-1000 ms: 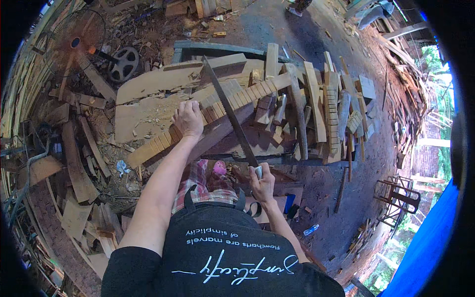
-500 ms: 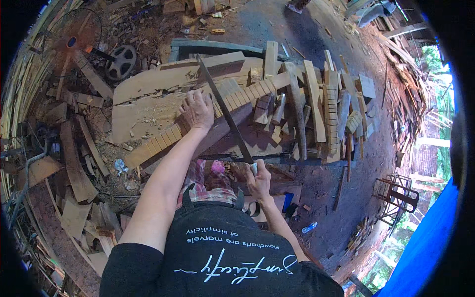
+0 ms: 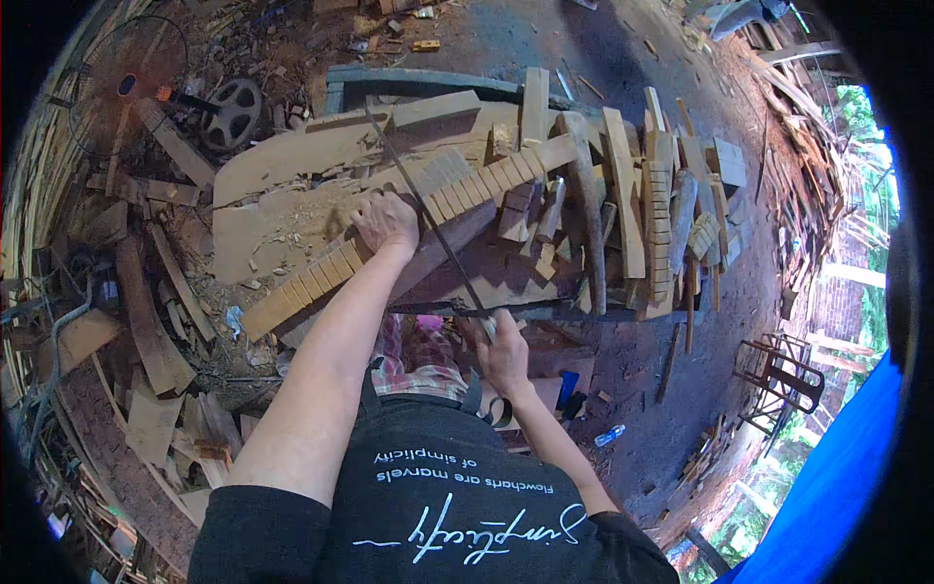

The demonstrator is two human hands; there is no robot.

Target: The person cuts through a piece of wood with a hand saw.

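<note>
My left hand (image 3: 387, 222) presses on a long pale wooden board (image 3: 306, 282) cut with a row of crosswise slots, its fingers curled over the board just left of a saw blade. My right hand (image 3: 501, 346) grips the handle of a long handsaw (image 3: 449, 255), whose blade crosses the board diagonally, tip toward the back. The board lies slanted over a darker timber (image 3: 452, 241) on a worn wooden workbench (image 3: 243, 219). Beside it on the right are several loose sticks and offcuts (image 3: 618, 195), some of them slotted too.
An orange-centred fan (image 3: 127, 86) and a wheel (image 3: 233, 115) are at upper left. Scrap wood (image 3: 151, 419) lies left of me. A metal-framed chair (image 3: 778, 380), a plastic bottle (image 3: 610, 435) and a blue tarp (image 3: 827, 487) are to the right. A partly visible person (image 3: 739, 19) is at top right.
My left hand has moved right along the board, up against the blade. The saw and my right hand have shifted slightly left, and the blade now appears more edge-on.
</note>
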